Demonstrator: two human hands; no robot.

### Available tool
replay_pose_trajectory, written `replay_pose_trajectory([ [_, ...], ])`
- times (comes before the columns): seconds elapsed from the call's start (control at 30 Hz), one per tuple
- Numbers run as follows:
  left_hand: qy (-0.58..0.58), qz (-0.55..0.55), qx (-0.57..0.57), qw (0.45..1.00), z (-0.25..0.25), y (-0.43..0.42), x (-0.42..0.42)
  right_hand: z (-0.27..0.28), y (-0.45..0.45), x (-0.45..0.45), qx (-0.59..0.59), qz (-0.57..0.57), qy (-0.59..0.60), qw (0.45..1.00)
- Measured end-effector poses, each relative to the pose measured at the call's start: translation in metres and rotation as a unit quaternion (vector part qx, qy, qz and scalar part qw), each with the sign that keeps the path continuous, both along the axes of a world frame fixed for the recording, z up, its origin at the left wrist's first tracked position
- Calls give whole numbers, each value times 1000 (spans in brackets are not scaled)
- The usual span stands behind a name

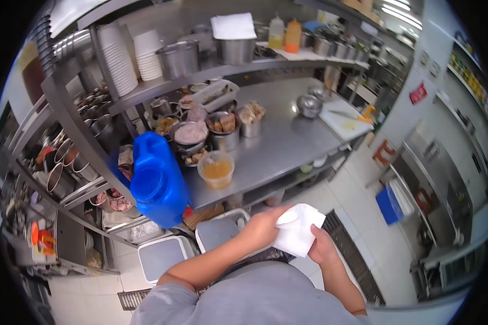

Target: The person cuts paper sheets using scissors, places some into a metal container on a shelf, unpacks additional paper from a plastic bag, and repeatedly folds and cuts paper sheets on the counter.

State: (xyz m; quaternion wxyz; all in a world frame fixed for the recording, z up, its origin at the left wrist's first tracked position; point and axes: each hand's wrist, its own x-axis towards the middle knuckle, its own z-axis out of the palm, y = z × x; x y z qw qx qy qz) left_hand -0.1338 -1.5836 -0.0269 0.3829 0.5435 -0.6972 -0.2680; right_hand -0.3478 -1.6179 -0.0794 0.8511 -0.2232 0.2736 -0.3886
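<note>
A folded white paper towel is held up in front of my body, past the counter's front edge. My left hand is closed on its left side, with part of the fingers hidden behind it. On the lower right edge, my right hand grips it with the thumb on top. Nearest to the hands on the counter stands a clear plastic tub of amber liquid. To its left is a large blue jug, upright at the counter's end.
Metal pots of food crowd the steel counter. A white cutting board carries a knife. Stacked bowls and squeeze bottles stand on the shelf. Lidded bins and a floor grate are below.
</note>
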Motion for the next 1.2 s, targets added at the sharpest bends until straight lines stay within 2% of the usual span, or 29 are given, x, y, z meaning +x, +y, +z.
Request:
replay_pose_trajectory([
  [0.03,10,29,9,999,3,-12,-1,16,-26,1,26,63,-61,996],
  [0.13,34,100,15,994,10,-49,-3,32,-94,18,-88,118,72,987],
  [0.17,41,141,68,987,6,-59,-2,40,-114,23,-90,146,88,981],
  [0.2,162,144,71,974,-7,-70,2,26,-142,26,-99,190,86,973],
  [0.23,225,182,132,948,7,-75,2,21,-166,30,-136,192,125,964],
  [0.27,268,183,94,941,-1,-80,4,30,-186,34,-169,193,162,953],
  [0.3,387,209,110,891,-5,-80,6,49,-214,33,-219,145,308,914],
  [0.33,417,212,93,879,7,-78,10,83,-241,37,-261,96,445,851],
  [0.4,421,240,63,872,3,-78,33,147,-273,33,-348,-117,396,841],
  [0.43,409,254,65,874,4,-80,42,141,-274,33,-502,-92,397,762],
  [0.5,383,284,58,877,15,-90,67,127,-275,45,-769,-47,349,534],
  [0.53,365,283,43,886,21,-96,76,116,-272,57,-811,217,256,479],
  [0.6,337,273,16,901,32,-109,88,150,-263,73,-794,373,294,378],
  [0.67,351,276,-10,895,50,-119,89,185,-310,90,-841,96,281,453],
  [0.73,349,286,-15,892,63,-128,91,254,-342,109,-830,22,266,489],
  [0.77,367,274,-31,888,62,-133,94,274,-371,125,-806,55,207,551],
  [0.8,362,278,-36,889,62,-138,97,301,-387,137,-856,-10,201,475],
  [0.87,354,288,-49,888,67,-149,99,352,-412,173,-722,95,191,659],
  [0.9,352,295,-52,887,73,-154,99,373,-410,192,-724,32,210,656],
  [0.93,352,299,-65,884,78,-160,100,390,-438,218,-730,114,150,657],
  [0.97,352,302,-77,882,83,-168,102,405,-452,242,-727,144,141,657],
  [1.07,335,319,-103,881,101,-195,103,430,-499,308,-749,203,195,600],
  [1.13,307,331,-117,884,118,-214,105,437,-519,337,-787,164,266,531],
  [1.17,248,349,-136,893,129,-225,107,441,-526,347,-804,141,301,494],
  [1.2,190,366,-151,899,140,-236,109,445,-533,355,-813,149,283,487],
])
